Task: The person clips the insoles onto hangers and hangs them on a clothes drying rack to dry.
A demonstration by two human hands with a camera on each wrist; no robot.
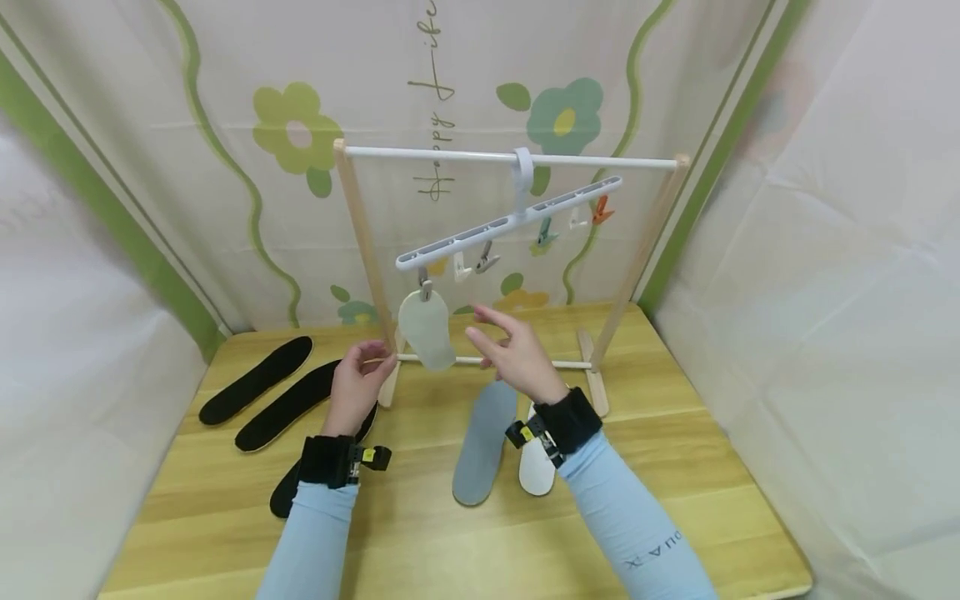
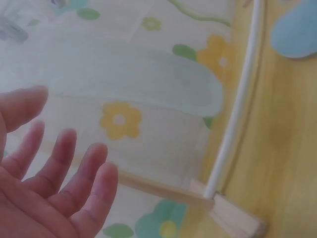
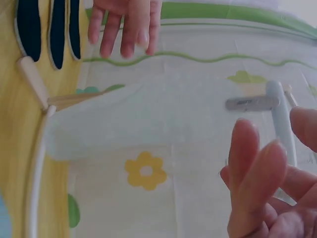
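A pale, translucent insole hangs by one end from a grey clip, at the near left end of a white clip hanger. My left hand is to the left of the insole, beside the wooden post, with loosely bent fingers and nothing held. To the right of the insole my right hand has its thumb and forefinger apart, also holding nothing. Both wrist views show a gap between the hands and the pale insole.
The hanger hooks over the white top rod of a wooden rack. Several other clips, including an orange clip, dangle empty. Black insoles lie at left; a grey insole and a white insole lie in front.
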